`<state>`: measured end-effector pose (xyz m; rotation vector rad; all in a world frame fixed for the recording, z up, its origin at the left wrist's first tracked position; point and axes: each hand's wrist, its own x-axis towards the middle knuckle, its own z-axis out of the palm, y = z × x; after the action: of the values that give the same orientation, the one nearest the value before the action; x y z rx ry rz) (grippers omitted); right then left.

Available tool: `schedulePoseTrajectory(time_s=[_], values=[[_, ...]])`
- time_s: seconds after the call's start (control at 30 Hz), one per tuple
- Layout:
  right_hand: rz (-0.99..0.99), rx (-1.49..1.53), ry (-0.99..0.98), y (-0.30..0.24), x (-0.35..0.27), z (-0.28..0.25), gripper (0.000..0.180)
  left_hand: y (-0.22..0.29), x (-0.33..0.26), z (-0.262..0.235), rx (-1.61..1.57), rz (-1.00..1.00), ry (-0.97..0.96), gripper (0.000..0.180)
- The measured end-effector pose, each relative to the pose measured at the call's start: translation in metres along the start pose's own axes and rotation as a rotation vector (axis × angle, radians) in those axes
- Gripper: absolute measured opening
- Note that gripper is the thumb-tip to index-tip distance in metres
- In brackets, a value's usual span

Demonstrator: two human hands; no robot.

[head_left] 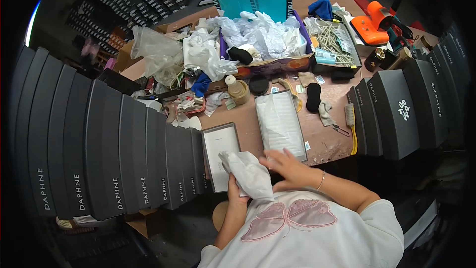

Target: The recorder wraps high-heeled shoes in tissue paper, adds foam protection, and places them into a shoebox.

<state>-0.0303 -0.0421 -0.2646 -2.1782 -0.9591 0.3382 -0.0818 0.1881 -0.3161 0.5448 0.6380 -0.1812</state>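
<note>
A bundle wrapped in white tissue paper [248,174] rests in my left hand [235,191], whose fingers close round its lower left side. The paper hides what is inside. My right hand [293,169] hovers just right of the bundle with its fingers spread, holding nothing. Beyond the hands lies an open shoe box [300,144], lined with white wrapping. To its left is a shallow grey tray with a white inside [221,144], perhaps the box's lid, partly behind the bundle.
Tall stacks of dark grey shoe boxes stand left [134,154] and right [396,114]. Behind are a carton of crumpled tissue [263,34], a box of thin sticks [334,44], a pump bottle [237,90], a yellow-handled brush [352,124] and an orange device [369,27].
</note>
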Motion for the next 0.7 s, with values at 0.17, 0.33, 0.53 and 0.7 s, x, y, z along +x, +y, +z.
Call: schedulePoseTrajectory(time_s=[0.17, 0.33, 0.53, 0.7], values=[[0.216, -0.549, 0.06, 0.075, 0.009, 0.018, 0.081, 0.037, 0.012, 0.03, 0.466, 0.192, 0.036, 0.046], [0.867, 0.717, 0.88, 0.177, -0.03, 0.037, 0.034, 0.036, 0.041, 0.099, 0.51, 0.123, -0.134, 0.04], [0.806, 0.746, 0.925, 0.131, -0.057, 0.02, 0.032, -0.087, 0.203, 0.095, 0.766, 0.141, 0.018, 0.047], [0.331, 0.597, 0.658, 0.104, -0.063, -0.005, 0.029, -0.128, 0.185, 0.111, 1.38, 0.655, -0.124, 0.06]])
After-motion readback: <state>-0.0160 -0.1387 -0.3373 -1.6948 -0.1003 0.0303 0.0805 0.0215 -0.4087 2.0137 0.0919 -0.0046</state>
